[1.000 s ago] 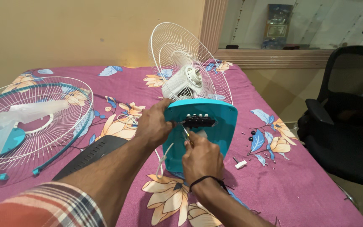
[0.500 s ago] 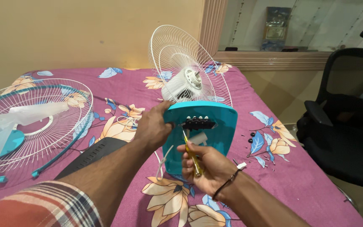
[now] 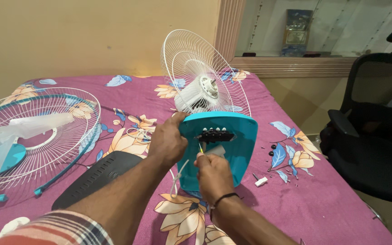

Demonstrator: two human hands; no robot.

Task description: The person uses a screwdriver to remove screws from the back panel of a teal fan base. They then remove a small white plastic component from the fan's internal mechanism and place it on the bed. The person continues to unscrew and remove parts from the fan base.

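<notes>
A teal fan base point(image 3: 237, 145) stands tilted on the bed with its underside toward me, a black switch block point(image 3: 215, 135) set in it. My left hand point(image 3: 168, 141) grips the base's left edge. My right hand point(image 3: 213, 171) is closed around a yellow-handled screwdriver point(image 3: 201, 147) whose tip points up at the switch block. Behind the base rises the white rear grille point(image 3: 196, 77) with the white motor housing point(image 3: 200, 93). A white cord point(image 3: 177, 179) hangs beside the base.
The front grille with teal rim point(image 3: 46, 136) and translucent blades point(image 3: 5, 140) lies at left. A black slotted cover point(image 3: 98, 174) rests by my left forearm. Small black screws point(image 3: 273, 147) and a white clip point(image 3: 261, 182) lie at right. A black office chair point(image 3: 373, 136) stands beside the bed.
My right hand turned the screwdriver back upright and brought its tip up to the switch block; half a second ago it was held lower with the handle angled down. My left hand stayed on the base.
</notes>
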